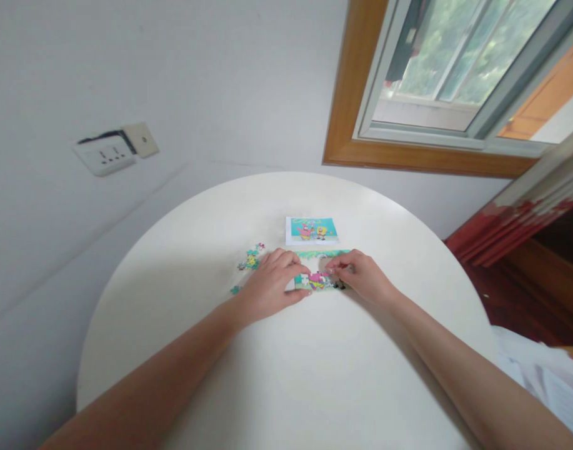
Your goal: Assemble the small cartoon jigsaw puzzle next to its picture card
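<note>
A small, partly assembled cartoon jigsaw puzzle point(320, 280) lies in the middle of a round white table point(286, 375). My left hand point(273, 281) rests on its left edge, fingers curled over the pieces. My right hand point(361, 275) presses on its right side with fingertips pinched together on a piece. A printed reference picture point(311, 230) of the same cartoon lies just behind the puzzle. Loose puzzle pieces point(249, 261) sit to the left of my left hand.
The table stands against a white wall with a power socket point(104, 156) at the left. A wood-framed window point(455, 94) is at the upper right. Red and white fabric point(515, 219) hangs at the right.
</note>
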The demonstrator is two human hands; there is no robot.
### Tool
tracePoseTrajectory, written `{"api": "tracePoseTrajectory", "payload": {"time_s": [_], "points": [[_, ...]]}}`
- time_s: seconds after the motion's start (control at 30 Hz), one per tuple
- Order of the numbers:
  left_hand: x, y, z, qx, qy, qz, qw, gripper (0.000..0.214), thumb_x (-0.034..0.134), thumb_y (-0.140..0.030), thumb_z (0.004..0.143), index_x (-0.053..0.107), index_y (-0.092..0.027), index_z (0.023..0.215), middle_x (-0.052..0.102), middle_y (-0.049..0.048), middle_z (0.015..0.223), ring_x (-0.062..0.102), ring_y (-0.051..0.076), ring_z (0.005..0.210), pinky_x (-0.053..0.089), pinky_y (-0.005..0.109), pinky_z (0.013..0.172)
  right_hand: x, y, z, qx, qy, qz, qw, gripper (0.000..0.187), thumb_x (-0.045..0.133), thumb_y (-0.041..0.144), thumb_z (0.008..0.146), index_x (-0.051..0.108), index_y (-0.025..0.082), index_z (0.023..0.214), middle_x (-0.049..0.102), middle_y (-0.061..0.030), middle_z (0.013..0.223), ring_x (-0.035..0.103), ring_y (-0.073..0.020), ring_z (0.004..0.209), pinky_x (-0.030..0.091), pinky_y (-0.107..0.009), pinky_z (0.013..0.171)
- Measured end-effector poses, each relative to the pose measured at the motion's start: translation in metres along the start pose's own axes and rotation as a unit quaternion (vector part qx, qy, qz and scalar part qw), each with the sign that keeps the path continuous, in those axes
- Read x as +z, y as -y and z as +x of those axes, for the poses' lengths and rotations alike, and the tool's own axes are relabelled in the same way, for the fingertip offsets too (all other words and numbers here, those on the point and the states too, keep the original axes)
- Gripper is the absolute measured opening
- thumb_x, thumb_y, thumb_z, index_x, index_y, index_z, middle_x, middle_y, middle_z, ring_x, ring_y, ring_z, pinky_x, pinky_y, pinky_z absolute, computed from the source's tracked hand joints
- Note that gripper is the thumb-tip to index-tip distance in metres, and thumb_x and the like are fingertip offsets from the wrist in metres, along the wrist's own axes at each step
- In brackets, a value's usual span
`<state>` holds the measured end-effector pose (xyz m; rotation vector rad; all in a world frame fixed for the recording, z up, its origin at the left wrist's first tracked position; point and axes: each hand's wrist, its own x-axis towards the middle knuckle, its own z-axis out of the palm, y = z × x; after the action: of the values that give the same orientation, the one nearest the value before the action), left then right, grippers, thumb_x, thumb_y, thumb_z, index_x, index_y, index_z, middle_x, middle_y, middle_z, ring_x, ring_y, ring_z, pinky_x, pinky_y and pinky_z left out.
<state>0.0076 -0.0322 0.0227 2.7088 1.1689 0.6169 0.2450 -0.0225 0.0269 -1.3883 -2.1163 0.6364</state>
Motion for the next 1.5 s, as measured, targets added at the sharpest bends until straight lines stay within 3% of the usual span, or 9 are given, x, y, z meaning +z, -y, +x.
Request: {"api": "tracePoseTrajectory", "payload": {"time_s": [1.13,1.33,1.5], "points": [[-0.006,0.004,-0.001,0.005,0.000,0.005,1.000,0.031,0.066,-0.040,0.082,0.066,-0.025,0.109,0.059,0.0059,0.106,0.048,0.026,0.105,0.038,0.040,0.092,0.000,0.004,0.000,0.014,0.015,0.025,0.999,0.026,0.055,0.031,0.085,0.078,0.020,0.085,0.069,-0.0013,0.071,0.055,-0.0133,0.065,0.039,-0.023,0.061],[-0.008,0.004,0.000,-0.001,-0.027,-0.011,1.000,0.030,0.066,-0.038,0.082,0.066,-0.024,0.108,0.059,0.0057,0.105,0.049,0.025,0.105,0.037,0.041,0.094,0.003,0.004,-0.001,0.025,-0.033,0.039,0.998,0.023,0.057,0.033,0.083,0.077,0.022,0.088,0.071,-0.0033,0.081,0.058,-0.0162,0.073,0.042,-0.026,0.066],[-0.008,-0.002,0.001,0.001,-0.036,-0.057,0.998,0.019,0.061,-0.032,0.087,0.067,-0.026,0.104,0.059,0.0040,0.102,0.049,0.022,0.102,0.038,0.037,0.093,0.007,0.011,-0.001,0.024,-0.034,0.099,0.994,0.020,0.061,0.033,0.080,0.076,0.022,0.087,0.071,-0.0031,0.082,0.059,-0.0165,0.077,0.043,-0.025,0.067]]}}
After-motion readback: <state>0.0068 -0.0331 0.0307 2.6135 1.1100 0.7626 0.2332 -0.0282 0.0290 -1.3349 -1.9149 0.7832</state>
